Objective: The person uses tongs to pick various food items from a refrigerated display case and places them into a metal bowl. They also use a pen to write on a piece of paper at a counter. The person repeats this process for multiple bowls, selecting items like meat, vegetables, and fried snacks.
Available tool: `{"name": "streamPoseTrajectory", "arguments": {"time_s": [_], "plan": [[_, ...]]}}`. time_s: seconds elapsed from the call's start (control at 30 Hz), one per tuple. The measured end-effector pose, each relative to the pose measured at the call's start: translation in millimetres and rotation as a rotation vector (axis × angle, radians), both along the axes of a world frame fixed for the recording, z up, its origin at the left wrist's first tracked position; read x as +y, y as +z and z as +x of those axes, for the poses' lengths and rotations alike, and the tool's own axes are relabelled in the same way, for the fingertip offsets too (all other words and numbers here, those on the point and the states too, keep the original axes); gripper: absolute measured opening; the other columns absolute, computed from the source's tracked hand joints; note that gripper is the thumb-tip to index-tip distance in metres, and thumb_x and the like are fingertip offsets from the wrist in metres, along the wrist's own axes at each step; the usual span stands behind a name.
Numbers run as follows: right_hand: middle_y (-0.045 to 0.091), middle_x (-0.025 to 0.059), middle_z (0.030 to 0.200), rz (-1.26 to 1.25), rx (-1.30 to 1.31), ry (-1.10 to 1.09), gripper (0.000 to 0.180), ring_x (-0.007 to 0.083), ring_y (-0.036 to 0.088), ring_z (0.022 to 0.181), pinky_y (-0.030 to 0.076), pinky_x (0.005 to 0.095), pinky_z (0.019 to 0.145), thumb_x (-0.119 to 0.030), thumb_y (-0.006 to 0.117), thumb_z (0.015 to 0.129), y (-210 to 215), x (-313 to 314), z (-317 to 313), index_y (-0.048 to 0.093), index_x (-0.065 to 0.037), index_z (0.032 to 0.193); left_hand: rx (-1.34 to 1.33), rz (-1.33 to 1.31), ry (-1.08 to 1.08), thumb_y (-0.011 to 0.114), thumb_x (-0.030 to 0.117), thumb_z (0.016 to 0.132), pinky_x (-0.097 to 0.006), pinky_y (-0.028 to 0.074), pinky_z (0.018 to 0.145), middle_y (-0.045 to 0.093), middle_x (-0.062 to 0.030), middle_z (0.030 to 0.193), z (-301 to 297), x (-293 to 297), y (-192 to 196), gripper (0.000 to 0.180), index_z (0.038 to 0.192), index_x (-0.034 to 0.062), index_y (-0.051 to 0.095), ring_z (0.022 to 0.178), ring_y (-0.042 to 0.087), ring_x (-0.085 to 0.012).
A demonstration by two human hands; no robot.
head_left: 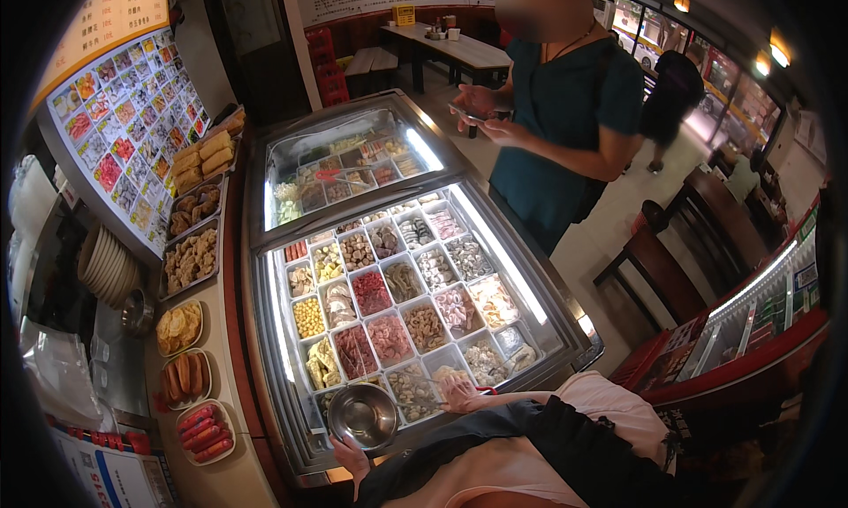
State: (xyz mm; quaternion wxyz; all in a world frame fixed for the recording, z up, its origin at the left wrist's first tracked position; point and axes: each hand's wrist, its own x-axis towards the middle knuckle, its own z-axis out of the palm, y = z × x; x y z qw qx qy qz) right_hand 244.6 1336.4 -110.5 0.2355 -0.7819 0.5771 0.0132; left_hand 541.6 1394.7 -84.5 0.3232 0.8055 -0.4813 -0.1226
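Observation:
My left hand point(350, 456) grips the rim of a round steel bowl point(363, 400) at the near edge of the display freezer. The bowl looks to have nothing in it. Just right of the bowl, my right hand point(458, 392) is closed on metal tongs with a red end point(487, 390), low over the front trays; their tips are hard to make out. Under and beyond my hands, the freezer holds rows of clear trays with sliced meat point(388, 337), yellow balls point(308, 316) and other foods.
A person in a dark green top point(574, 93) stands across the freezer, holding a phone point(466, 112). Along the left counter sit trays of fried pieces point(191, 259), brown sausages point(186, 375) and red-wrapped sausages point(205, 431). Stacked plates point(110, 265) stand behind them. Chairs point(658, 274) and a red-edged cabinet point(724, 349) are at right.

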Motion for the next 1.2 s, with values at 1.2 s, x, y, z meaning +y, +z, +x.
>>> {"name": "streamPoseTrajectory", "arguments": {"time_s": [1.2], "plan": [[0.047,0.0155,0.095,-0.023,-0.005,-0.045,0.058,0.0289,0.048,0.091,0.04,0.0392,0.075,-0.036,0.064,0.061,4.0,-3.8,-1.6,0.041,0.001,0.101,0.027,-0.017,-0.001,0.039,0.02,0.081,-0.046,0.038,0.064,0.053,-0.0277,0.083,-3.9,-1.9,7.8,0.034,0.107,-0.0022,0.04,0.076,0.05,-0.0435]]}}
